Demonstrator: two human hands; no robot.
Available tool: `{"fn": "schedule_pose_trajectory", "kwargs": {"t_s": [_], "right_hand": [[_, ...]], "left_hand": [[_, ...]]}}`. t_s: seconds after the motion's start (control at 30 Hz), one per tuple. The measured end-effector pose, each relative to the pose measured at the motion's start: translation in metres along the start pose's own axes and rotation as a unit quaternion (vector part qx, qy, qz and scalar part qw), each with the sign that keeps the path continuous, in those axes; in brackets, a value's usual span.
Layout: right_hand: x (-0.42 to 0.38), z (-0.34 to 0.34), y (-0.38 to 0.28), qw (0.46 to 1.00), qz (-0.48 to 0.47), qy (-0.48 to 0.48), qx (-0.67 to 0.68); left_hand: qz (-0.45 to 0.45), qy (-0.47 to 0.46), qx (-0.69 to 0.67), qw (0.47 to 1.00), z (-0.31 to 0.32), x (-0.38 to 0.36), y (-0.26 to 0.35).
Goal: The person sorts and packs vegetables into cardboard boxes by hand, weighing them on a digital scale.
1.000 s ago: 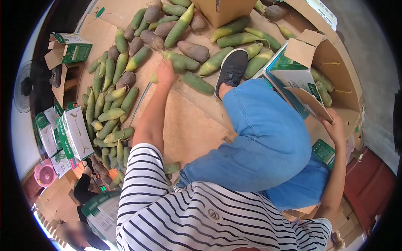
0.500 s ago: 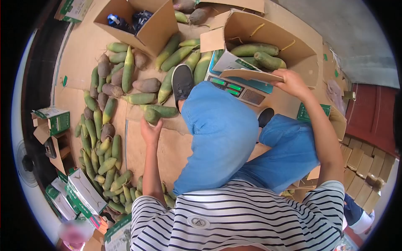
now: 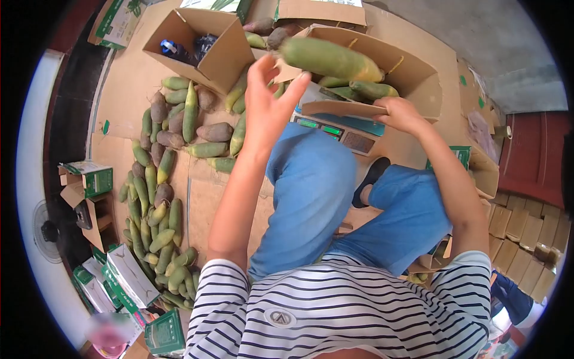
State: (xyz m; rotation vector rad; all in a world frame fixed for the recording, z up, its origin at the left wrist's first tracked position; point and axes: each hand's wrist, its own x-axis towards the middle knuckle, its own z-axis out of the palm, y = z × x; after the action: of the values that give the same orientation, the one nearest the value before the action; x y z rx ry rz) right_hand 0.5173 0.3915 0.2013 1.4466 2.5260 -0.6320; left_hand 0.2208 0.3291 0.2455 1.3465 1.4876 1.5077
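Observation:
My left hand (image 3: 269,102) is raised with its fingers spread. A long green radish (image 3: 332,58), blurred, hangs just past the fingertips over the open cardboard box (image 3: 418,78). Whether the fingers still touch the radish is hard to tell. Inside the box lie more green radishes (image 3: 365,90). My right hand (image 3: 400,113) grips the box's near flap (image 3: 335,109). The box sits on a teal weighing scale (image 3: 326,127) with lit displays. My knees in blue jeans (image 3: 311,179) are below both hands.
Many green and purple radishes (image 3: 167,137) are spread on cardboard sheets at the left. A second open carton (image 3: 203,42) stands at the back. Green-and-white boxes (image 3: 125,275) are stacked at the lower left, flat cartons (image 3: 520,227) at the right. Another person's sleeve (image 3: 508,299) shows at the lower right.
My left hand took a green radish from the floor pile and swung it up to the box. The view shifted toward the box. My right hand stayed on the flap.

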Motion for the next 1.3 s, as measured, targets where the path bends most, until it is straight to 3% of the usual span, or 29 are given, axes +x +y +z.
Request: {"fn": "schedule_pose_trajectory", "kwargs": {"t_s": [0.03,0.1,0.17,0.2,0.27,0.37,0.5,0.63,0.77,0.9,1.1,1.3], "right_hand": [[-0.001,0.0,0.001,1.0,-0.012,0.008,0.005],[-0.003,0.002,0.003,0.999,-0.035,0.022,0.017],[-0.001,0.007,0.009,0.999,-0.028,0.022,0.014],[0.001,0.006,0.009,0.999,-0.027,0.022,0.011],[0.003,0.006,0.009,1.0,-0.01,0.01,0.021],[0.0,0.003,0.008,1.0,-0.001,-0.002,0.002],[-0.016,-0.018,-0.002,0.996,-0.049,0.061,-0.036],[-0.025,-0.04,-0.009,0.976,-0.048,0.21,0.016],[-0.025,-0.042,0.009,0.961,-0.04,0.274,-0.01],[-0.028,-0.04,0.012,0.972,-0.009,0.231,-0.042],[-0.036,-0.035,0.007,0.993,0.022,0.086,-0.076],[-0.024,-0.009,0.025,0.998,-0.007,0.025,-0.062]], "left_hand": [[-0.009,0.015,0.016,1.0,-0.003,-0.011,-0.003],[-0.035,-0.041,0.059,0.997,-0.017,-0.041,0.004],[-0.014,-0.19,0.122,0.974,-0.035,-0.067,0.026],[-0.052,-0.242,0.073,0.966,-0.039,-0.074,0.043],[0.067,-0.232,0.131,0.961,-0.039,-0.087,0.05],[0.079,-0.227,0.192,0.951,-0.034,-0.098,0.063],[0.111,-0.207,0.234,0.944,-0.027,-0.111,0.061],[0.131,-0.188,0.234,0.945,-0.022,-0.115,0.053],[0.133,-0.182,0.22,0.949,-0.017,-0.117,0.049],[0.133,-0.173,0.224,0.95,-0.013,-0.118,0.048],[0.129,-0.17,0.208,0.955,-0.015,-0.116,0.047],[0.113,-0.171,0.204,0.957,-0.015,-0.117,0.049]]}}
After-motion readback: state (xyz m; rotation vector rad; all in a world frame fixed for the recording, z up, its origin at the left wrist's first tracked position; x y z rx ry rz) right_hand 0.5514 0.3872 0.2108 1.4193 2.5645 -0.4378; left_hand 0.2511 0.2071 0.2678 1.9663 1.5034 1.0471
